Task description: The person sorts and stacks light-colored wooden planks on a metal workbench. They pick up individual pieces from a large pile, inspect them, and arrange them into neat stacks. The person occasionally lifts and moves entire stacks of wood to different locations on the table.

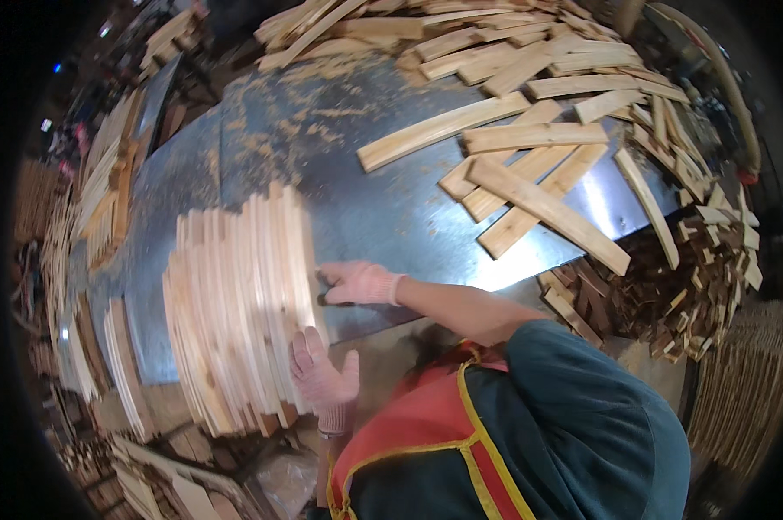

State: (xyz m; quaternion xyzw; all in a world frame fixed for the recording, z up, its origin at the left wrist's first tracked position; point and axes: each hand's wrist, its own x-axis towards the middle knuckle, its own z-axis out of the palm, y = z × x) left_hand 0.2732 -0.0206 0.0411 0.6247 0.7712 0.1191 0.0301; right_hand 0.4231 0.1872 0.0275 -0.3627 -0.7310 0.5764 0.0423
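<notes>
Red apron cloth [409, 416] edged with yellow is seen nearest the camera, beside a dark sleeve [591, 390]. Beyond it, a row of pale wooden slats [240, 316] is packed side by side on the left part of the worktop [339, 208], its near ends overhanging the edge. The gloved left hand [322, 373] is opened, thumb well away from the fingers, and placed at the row's right side by its near end; the right hand [361, 283] is held farther along, fingers at that side, and whether anything is gripped cannot be told. Pressure is probably best shared evenly between both hands, low down, so the slats are squared without being tipped.
</notes>
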